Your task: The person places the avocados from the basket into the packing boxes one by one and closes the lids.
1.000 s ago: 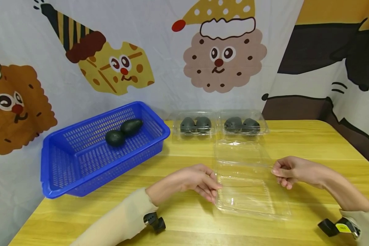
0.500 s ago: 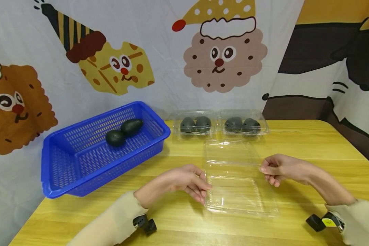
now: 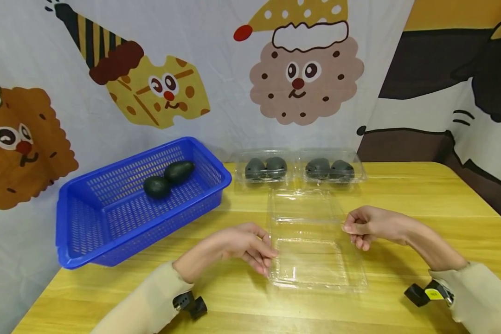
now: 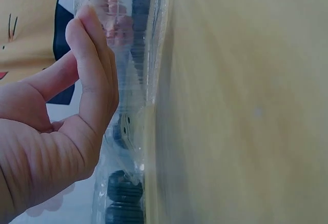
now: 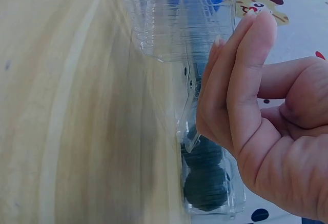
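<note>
One clear plastic clamshell [image 3: 311,262]: thin, glossy, ribbed along its walls, opened out at a crosswise fold, one half far and one half near; unfilled, at the near middle of the table, between my hands. Whether its base touches the wood I cannot tell.

One left hand [image 3: 244,246], mine: thumb and fingers brought close together, pinching the clamshell's left edge.

One right hand [image 3: 373,225], mine: thumb and forefinger nearly together on the right edge, that thin rim pinched between; the other fingers bent below.

Two beige sleeves [image 3: 142,299], plain cloth, each with a small black device [image 3: 189,304] strapped at the cuff; the right one bears a yellow label.

One blue basket [image 3: 163,226], left: moulded plastic, oblong, perforated base and slotted walls, broad smooth rim. Inside, two dark green avocados, touching: a rounded avocado [image 3: 156,187] and a longer, tapered avocado [image 3: 179,172].

Two lidded clear boxes, far, side by side: left box [image 3: 240,169] and right box [image 3: 358,171], each holding a pair of dark avocados.

One table [image 3: 426,195]: yellowish wood grain, lengthwise bands, shiny surface.

One white backdrop cloth [image 3: 229,93], faintly creased, printed with cartoon biscuits and cheese.
</note>
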Available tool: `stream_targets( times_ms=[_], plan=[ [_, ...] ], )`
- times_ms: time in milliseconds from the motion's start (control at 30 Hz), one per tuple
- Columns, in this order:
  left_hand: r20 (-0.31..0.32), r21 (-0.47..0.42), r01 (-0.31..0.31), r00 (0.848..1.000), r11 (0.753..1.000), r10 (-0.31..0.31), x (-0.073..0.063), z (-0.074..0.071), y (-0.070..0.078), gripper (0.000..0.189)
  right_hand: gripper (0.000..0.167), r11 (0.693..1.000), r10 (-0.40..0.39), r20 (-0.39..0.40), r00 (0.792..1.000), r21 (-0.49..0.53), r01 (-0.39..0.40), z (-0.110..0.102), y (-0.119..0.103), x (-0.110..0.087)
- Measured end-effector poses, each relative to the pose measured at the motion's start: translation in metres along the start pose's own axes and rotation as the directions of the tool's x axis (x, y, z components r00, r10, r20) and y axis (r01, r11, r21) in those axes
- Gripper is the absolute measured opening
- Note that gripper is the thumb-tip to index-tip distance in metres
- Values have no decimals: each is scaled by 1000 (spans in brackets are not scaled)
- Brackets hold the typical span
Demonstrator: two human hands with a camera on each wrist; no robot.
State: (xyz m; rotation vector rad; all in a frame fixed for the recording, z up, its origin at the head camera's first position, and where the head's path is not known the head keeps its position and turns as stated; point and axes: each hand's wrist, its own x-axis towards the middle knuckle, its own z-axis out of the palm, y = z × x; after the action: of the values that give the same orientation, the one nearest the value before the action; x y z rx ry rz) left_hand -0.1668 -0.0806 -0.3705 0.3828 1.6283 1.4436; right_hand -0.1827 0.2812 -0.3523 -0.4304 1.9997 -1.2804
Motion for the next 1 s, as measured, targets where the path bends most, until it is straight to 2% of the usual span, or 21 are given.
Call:
stream_targets(
  times_ms=[233,600,1000],
  plan=[
    [8,23,11,1000,1000,-11,-3,-4,1,14,31,1000,-16,17,1000,11,16,-1,-1,1],
    [-32,95,53,998,994,-50,-6,-7,6,14,29,999,-48,37,998,22,47,0,0,1],
    [-71,221,19,997,975,-4,-13,-13,14,24,28,998,-49,49,998,44,47,1,-2,2]
  ],
)
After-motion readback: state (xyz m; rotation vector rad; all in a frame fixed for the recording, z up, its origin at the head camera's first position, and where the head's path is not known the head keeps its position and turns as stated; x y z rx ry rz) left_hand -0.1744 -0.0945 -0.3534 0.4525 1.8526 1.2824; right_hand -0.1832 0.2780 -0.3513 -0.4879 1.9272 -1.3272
